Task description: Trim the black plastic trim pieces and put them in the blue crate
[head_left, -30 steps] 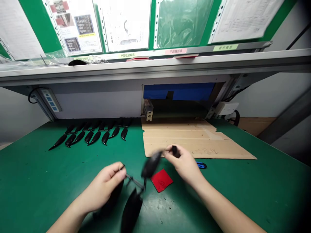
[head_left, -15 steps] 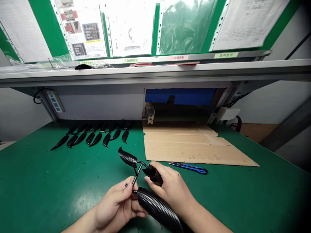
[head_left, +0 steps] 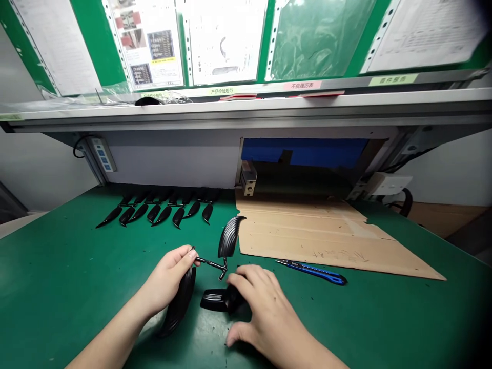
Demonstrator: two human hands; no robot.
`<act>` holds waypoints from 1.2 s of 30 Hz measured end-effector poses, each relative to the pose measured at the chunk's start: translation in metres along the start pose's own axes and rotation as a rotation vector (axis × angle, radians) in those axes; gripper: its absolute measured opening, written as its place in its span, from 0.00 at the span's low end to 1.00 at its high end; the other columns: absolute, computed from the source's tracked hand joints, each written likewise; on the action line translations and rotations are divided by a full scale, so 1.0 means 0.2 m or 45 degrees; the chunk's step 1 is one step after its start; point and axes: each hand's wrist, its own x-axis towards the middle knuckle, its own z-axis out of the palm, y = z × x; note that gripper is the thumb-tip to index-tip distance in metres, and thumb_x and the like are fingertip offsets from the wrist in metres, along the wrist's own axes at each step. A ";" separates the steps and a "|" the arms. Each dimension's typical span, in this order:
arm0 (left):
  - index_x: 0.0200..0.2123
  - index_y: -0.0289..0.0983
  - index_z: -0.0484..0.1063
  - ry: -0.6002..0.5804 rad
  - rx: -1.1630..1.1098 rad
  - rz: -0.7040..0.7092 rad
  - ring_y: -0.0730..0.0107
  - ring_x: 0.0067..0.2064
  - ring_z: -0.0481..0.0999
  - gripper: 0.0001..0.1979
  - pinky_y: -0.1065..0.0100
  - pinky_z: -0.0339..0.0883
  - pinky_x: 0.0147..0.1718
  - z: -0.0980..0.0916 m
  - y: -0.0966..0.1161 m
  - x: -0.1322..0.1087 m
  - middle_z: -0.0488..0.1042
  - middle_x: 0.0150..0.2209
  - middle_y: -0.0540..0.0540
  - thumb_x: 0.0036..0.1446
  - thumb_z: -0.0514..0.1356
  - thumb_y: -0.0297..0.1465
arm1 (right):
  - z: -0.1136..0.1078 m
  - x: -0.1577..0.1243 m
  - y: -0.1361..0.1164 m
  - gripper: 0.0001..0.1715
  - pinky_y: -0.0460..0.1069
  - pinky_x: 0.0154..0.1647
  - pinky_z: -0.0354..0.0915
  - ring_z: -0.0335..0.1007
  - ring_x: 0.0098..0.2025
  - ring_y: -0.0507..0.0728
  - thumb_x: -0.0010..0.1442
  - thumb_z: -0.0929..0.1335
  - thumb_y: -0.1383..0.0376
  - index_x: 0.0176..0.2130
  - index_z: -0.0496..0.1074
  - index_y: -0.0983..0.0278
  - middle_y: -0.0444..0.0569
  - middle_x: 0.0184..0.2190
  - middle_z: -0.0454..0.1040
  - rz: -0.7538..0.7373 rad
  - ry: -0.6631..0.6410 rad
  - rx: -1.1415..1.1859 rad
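My left hand [head_left: 169, 277] pinches the thin runner [head_left: 209, 264] of a moulded set of black ribbed leaf-shaped parts. One leaf [head_left: 229, 237] stands up at the far end and a long leaf [head_left: 177, 305] hangs below my fingers. My right hand [head_left: 261, 307] lies over a third black piece [head_left: 215, 300] on the green mat, with its fingers curled down onto it.
A row of several black leaf parts [head_left: 161, 212] lies at the back left. A flat cardboard sheet [head_left: 326, 236] covers the back right, with a blue utility knife [head_left: 313, 270] in front of it. A shelf [head_left: 246, 110] with document sleeves hangs overhead.
The moulded set has turned: the small leaf now points up and away, and the long leaf has swung to the left under my left hand. My right hand has dropped flatter onto the mat.
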 end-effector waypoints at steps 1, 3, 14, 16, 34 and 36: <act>0.30 0.36 0.65 -0.027 0.059 0.021 0.70 0.31 0.55 0.20 0.71 0.52 0.32 -0.01 0.01 0.00 0.57 0.28 0.51 0.64 0.50 0.46 | -0.02 0.00 0.02 0.37 0.57 0.47 0.59 0.62 0.47 0.65 0.44 0.80 0.49 0.46 0.67 0.61 0.53 0.45 0.66 -0.060 0.081 0.008; 0.28 0.36 0.64 -0.115 0.186 0.025 0.71 0.29 0.54 0.21 0.71 0.52 0.31 -0.02 0.04 -0.02 0.56 0.26 0.52 0.63 0.49 0.47 | -0.07 0.00 0.03 0.27 0.58 0.48 0.56 0.61 0.48 0.67 0.53 0.76 0.51 0.44 0.66 0.62 0.55 0.45 0.66 -0.191 0.239 -0.057; 0.35 0.40 0.74 -0.782 0.538 0.475 0.62 0.33 0.65 0.24 0.65 0.57 0.45 -0.01 0.11 -0.13 0.69 0.28 0.45 0.65 0.44 0.47 | -0.08 0.02 -0.04 0.18 0.50 0.32 0.52 0.61 0.26 0.53 0.50 0.75 0.58 0.26 0.63 0.61 0.39 0.24 0.68 -0.438 -0.484 -0.073; 0.34 0.39 0.73 -0.727 0.499 0.337 0.64 0.33 0.65 0.22 0.66 0.58 0.43 0.01 0.10 -0.13 0.70 0.29 0.46 0.65 0.45 0.46 | -0.06 0.01 -0.03 0.18 0.49 0.32 0.53 0.63 0.25 0.52 0.46 0.75 0.63 0.25 0.62 0.61 0.37 0.23 0.68 -0.328 -0.532 -0.065; 0.42 0.34 0.63 -0.452 -0.938 -0.127 0.67 0.38 0.72 0.17 0.65 0.61 0.44 0.31 -0.02 -0.15 0.72 0.33 0.45 0.56 0.64 0.36 | -0.02 0.00 0.00 0.27 0.53 0.33 0.62 0.66 0.32 0.61 0.55 0.75 0.61 0.52 0.68 0.65 0.48 0.33 0.74 -0.191 0.095 -0.320; 0.45 0.35 0.63 -0.367 -0.709 -0.091 0.63 0.44 0.71 0.19 0.62 0.61 0.48 0.31 -0.03 -0.15 0.72 0.39 0.42 0.55 0.65 0.37 | -0.01 -0.01 0.01 0.26 0.53 0.30 0.62 0.66 0.31 0.60 0.51 0.75 0.66 0.49 0.69 0.66 0.47 0.29 0.72 -0.221 0.071 -0.406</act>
